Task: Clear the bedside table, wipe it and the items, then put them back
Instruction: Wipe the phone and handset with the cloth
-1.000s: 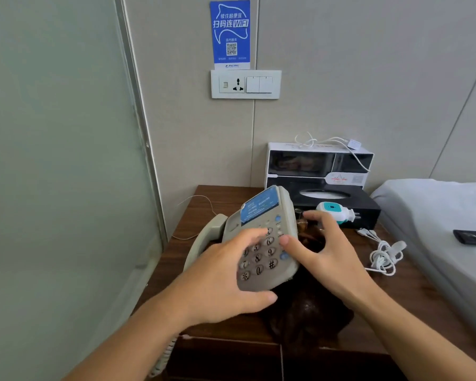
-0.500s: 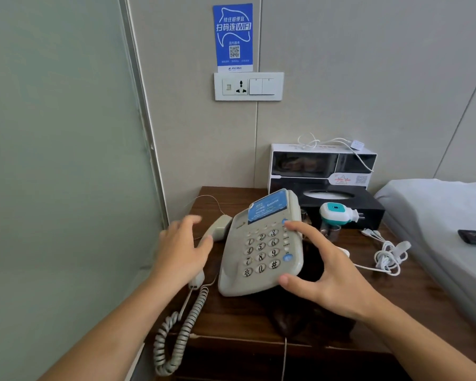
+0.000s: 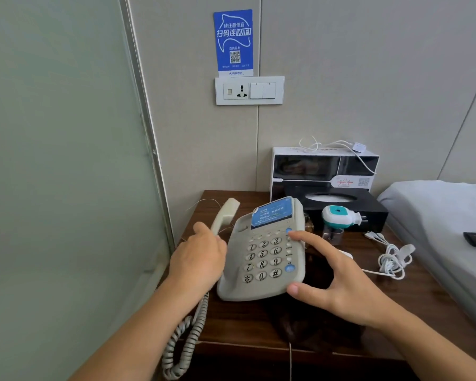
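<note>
A beige telephone base (image 3: pixel 261 257) with a blue label sits tilted on the dark wooden bedside table (image 3: pixel 412 303). My right hand (image 3: pixel 341 281) grips its right side, thumb at the front edge and forefinger on the upper keys. My left hand (image 3: pixel 197 259) holds the beige handset (image 3: pixel 226 214), lifted off to the left of the base. The coiled cord (image 3: pixel 184 345) hangs over the table's front left corner. A dark cloth (image 3: pixel 313 323) lies under the phone.
Behind the phone stand a black tissue box (image 3: pixel 368 207), a white box (image 3: pixel 322 166) with a white cable on top, and a white-and-teal plug-in device (image 3: pixel 338 215). A coiled white cable (image 3: pixel 393 261) lies to the right. The bed (image 3: pixel 445 215) borders the right, frosted glass (image 3: pixel 61 174) the left.
My left hand left the keypad, reached left and took hold of the handset, lifting it. My right hand moved onto the phone base's right side and grips it.
</note>
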Action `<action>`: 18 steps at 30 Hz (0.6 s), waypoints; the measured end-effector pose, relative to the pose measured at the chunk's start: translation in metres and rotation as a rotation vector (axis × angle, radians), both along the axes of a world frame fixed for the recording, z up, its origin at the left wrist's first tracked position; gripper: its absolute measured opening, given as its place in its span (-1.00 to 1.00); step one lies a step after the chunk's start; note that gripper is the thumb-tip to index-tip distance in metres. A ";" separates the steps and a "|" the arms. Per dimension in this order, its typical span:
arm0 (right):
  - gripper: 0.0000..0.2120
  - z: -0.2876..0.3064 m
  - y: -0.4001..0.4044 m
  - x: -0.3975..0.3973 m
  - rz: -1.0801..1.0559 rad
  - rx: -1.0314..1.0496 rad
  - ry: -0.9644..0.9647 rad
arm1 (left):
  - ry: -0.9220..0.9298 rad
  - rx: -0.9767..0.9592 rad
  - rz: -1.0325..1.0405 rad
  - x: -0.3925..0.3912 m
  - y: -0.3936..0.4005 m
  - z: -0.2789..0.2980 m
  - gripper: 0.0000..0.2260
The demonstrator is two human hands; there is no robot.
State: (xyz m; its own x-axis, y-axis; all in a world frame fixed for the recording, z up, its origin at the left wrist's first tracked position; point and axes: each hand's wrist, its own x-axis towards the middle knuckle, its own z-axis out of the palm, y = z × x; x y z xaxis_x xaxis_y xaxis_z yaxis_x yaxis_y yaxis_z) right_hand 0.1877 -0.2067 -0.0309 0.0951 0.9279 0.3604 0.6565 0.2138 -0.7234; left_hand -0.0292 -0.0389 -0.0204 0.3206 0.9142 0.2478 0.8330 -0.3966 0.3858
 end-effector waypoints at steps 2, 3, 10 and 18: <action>-0.22 -0.001 0.000 0.000 -0.004 0.003 -0.001 | 0.012 0.009 -0.032 0.006 -0.012 0.007 -0.78; -0.23 -0.002 0.000 0.000 -0.008 0.007 -0.004 | 0.009 0.008 -0.044 0.008 -0.015 0.009 -0.77; -0.23 -0.003 -0.002 0.000 -0.014 -0.003 -0.020 | -0.019 -0.050 -0.117 0.009 -0.020 0.013 -0.80; -0.25 -0.003 -0.004 0.004 -0.005 -0.027 -0.030 | -0.437 -0.640 -0.290 -0.022 0.011 0.003 -0.70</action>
